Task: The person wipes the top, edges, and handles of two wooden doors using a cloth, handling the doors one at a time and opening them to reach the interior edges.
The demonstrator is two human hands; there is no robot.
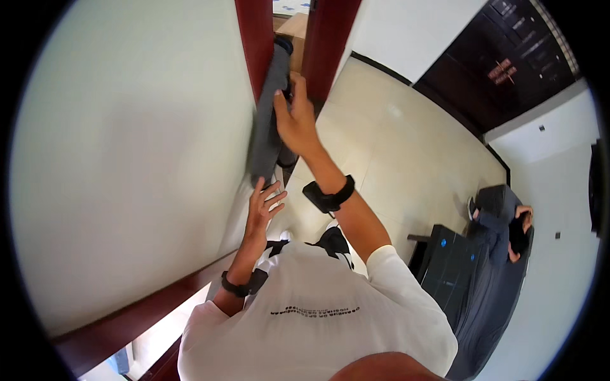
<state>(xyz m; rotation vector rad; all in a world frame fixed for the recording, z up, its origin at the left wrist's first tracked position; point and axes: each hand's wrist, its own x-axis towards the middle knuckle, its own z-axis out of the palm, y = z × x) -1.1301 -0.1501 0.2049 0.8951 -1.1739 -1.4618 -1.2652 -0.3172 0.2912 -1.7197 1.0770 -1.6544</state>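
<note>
Right hand point(297, 124): thumb and fingers seemingly pinching edge of long grey object point(267, 127); left hand point(258, 219): fingers spread, just by its lower end; object alongside pale wall point(140, 159), near red door frame point(251, 38); step likely steadying; next move calls for firmer left hold.

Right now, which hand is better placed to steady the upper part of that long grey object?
Probably the right hand: its thumb and fingers are at the upper part of the long grey object. The left hand is by the lower end, fingers spread.
</note>
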